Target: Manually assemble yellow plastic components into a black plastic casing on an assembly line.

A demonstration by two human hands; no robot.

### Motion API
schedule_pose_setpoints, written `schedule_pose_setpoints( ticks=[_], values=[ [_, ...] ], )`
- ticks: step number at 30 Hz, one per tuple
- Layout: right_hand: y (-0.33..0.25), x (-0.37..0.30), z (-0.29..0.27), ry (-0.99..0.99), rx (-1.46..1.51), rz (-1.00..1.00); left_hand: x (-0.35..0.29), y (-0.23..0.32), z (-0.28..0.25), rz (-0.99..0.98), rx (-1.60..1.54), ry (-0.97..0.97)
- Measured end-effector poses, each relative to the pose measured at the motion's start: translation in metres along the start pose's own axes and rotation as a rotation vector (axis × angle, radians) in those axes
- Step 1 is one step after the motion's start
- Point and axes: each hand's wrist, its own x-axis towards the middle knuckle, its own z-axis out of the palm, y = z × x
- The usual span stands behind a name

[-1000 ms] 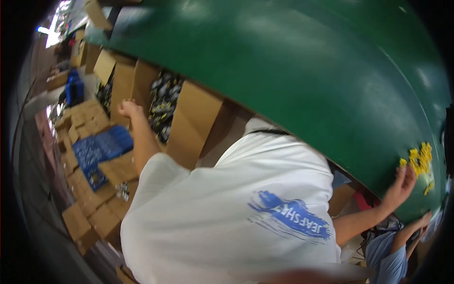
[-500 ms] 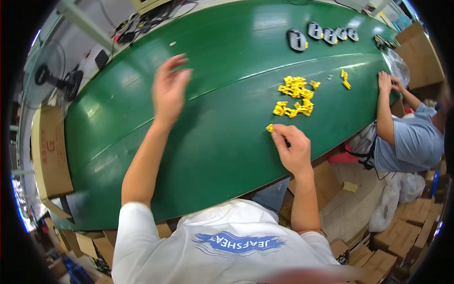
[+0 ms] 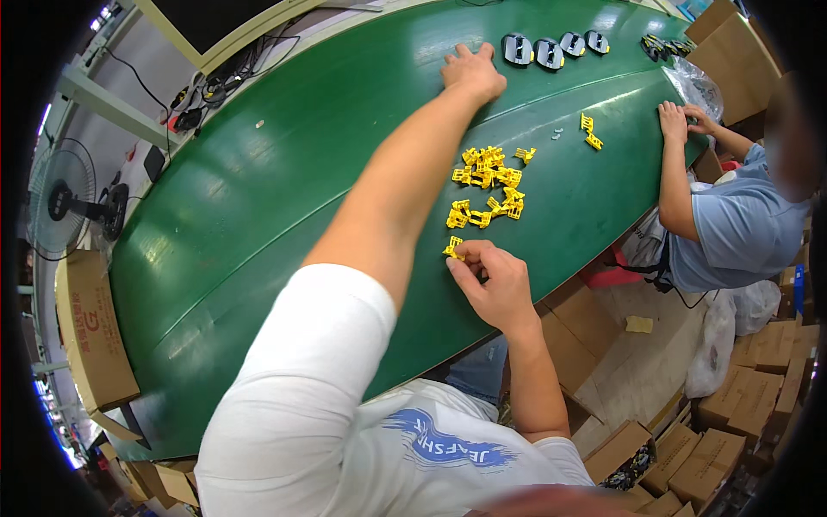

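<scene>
My right hand [image 3: 498, 286] is closed, pinching a small yellow plastic clip [image 3: 453, 248] between thumb and fingertips just above the green table. Just beyond it lies a loose pile of similar yellow clips [image 3: 488, 167]. My left arm stretches across the table to the far side. There my left hand [image 3: 474, 76] curls downward beside a row of oval black-and-grey housings [image 3: 549, 54], each with a yellow bit at its edge. Whatever lies under its fingers is hidden by the hand.
Two joined yellow clips [image 3: 591, 131] and small clear bits [image 3: 557, 134] lie to the right. A co-worker in a blue shirt [image 3: 732, 228] rests both hands at the table's right end, near a plastic bag [image 3: 696, 84]. A fan [image 3: 65, 202] and carton [image 3: 96, 332] stand left.
My left hand has swung right and away to the row of housings; the nearest-left housing is now out of sight there. My right hand still pinches its clip. The whole view has shifted.
</scene>
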Motion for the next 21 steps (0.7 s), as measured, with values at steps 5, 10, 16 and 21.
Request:
schedule_pose_setpoints(
  ticks=[5, 10, 16, 21],
  values=[
    [-0.006, 0.001, -0.005, 0.006, 0.013, 0.017, -0.034, -0.077, -0.055, 0.019, -0.581, -0.282],
    [-0.007, -0.006, 0.004, 0.013, -0.045, -0.149, -0.203, -0.165, -0.134, -0.09, -1.24, -0.274],
    [-0.013, -0.013, 0.005, -0.05, -0.068, -0.143, -0.36, -0.212, -0.147, -0.108, -1.72, -0.229],
    [-0.057, -0.017, 0.036, -0.096, 0.178, -0.161, -0.421, -0.237, -0.114, 0.116, -1.75, -0.145]
  ],
)
